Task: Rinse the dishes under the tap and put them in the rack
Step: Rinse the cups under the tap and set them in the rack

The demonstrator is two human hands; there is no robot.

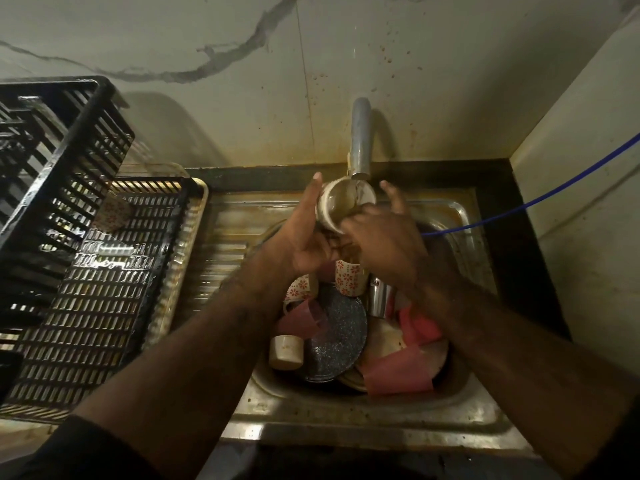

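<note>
White cup (341, 206) tilted under the tap (360, 140), above the sink (346, 407). Left hand (304, 237) grips its side; right hand (384, 237) rubs at the rim, fingers partly splayed. Black rack (104, 289) sits to the left, one patterned cup (112, 216) inside. Risk: wet cup slips, drops onto piled dishes (346, 323) below and chips

Both forearms are bare. A dark sleeve (69, 452) covers the left upper arm; a dark sleeve edge (628, 441) shows on the right.
</note>
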